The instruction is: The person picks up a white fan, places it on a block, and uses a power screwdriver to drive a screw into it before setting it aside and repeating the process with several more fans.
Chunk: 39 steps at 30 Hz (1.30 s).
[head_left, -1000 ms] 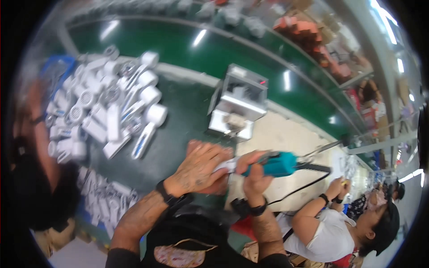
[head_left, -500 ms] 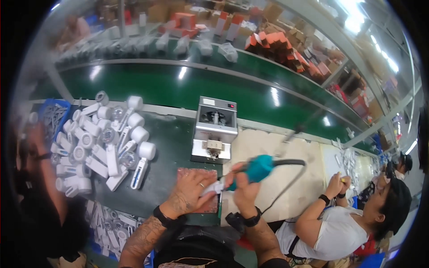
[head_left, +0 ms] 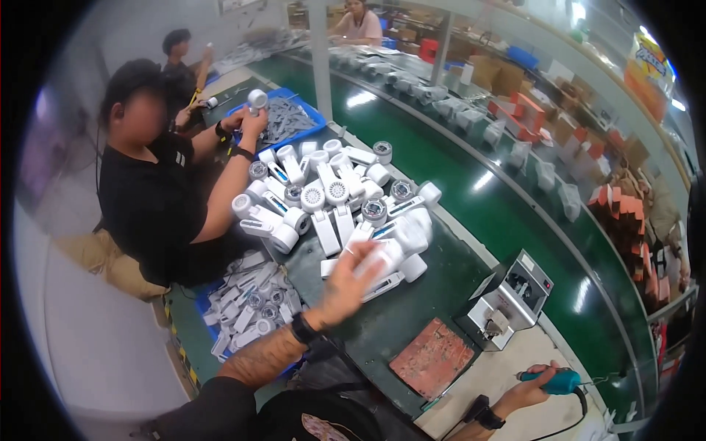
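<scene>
A white handheld device with a round head, smeared by motion, is in the fingers of my left hand. It is over the near side of a pile of similar white devices, several of them showing clear round heads or blue strips. My right hand, off to the lower right, grips a teal electric screwdriver with a black cord. Between my two hands lies a worn reddish mat on the dark green bench.
A silver screw feeder stands beyond the mat. Left of me a co-worker handles a white device over a blue bin of grey parts. Below the pile sits a bin of white devices. A green conveyor runs behind.
The view has swung left. My left hand has gone from the mat to the pile, while my right hand has drawn the screwdriver away from the white piece and off to the right.
</scene>
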### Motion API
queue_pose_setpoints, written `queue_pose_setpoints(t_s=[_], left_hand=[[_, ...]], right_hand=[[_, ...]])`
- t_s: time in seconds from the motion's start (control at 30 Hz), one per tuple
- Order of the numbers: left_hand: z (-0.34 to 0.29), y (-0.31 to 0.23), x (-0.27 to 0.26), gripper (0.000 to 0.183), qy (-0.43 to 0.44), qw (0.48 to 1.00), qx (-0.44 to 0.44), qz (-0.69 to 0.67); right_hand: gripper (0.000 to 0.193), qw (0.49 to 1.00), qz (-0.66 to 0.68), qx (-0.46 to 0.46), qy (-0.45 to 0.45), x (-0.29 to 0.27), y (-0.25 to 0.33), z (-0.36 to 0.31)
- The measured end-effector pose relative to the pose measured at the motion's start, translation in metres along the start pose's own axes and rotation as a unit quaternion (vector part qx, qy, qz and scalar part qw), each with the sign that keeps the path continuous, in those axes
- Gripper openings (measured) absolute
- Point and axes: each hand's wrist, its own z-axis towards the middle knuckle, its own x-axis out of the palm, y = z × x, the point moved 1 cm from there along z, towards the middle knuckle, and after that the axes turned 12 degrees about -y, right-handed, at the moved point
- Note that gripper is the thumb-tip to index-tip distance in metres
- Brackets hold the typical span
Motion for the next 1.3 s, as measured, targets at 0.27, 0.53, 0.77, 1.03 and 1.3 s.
queue_pose_setpoints(t_s=[0.27,0.53,0.77,1.03,1.3], left_hand=[[0.091,0.003,-0.060,0.047,-0.183,0.942,0.214,0.185],[0.016,0.000,0.089,0.026,0.046,0.981,0.185,-0.024],[0.030,0.074,0.168,0.024,0.157,0.977,-0.057,-0.134],[0.022,0.092,0.177,0.022,0.286,0.955,-0.075,-0.010],[0.020,0.105,0.175,0.022,0.311,0.948,-0.067,-0.021]], right_hand=[[0.049,0.989,0.109,-0.011,0.099,0.017,-0.008,-0.029],[0.054,0.982,0.158,0.045,0.092,0.013,-0.011,-0.030],[0.056,0.986,0.123,0.025,0.106,0.014,-0.009,-0.035],[0.059,0.987,0.102,0.041,0.121,0.017,0.000,-0.035],[0.058,0.985,0.099,0.034,0.137,0.017,0.002,-0.042]])
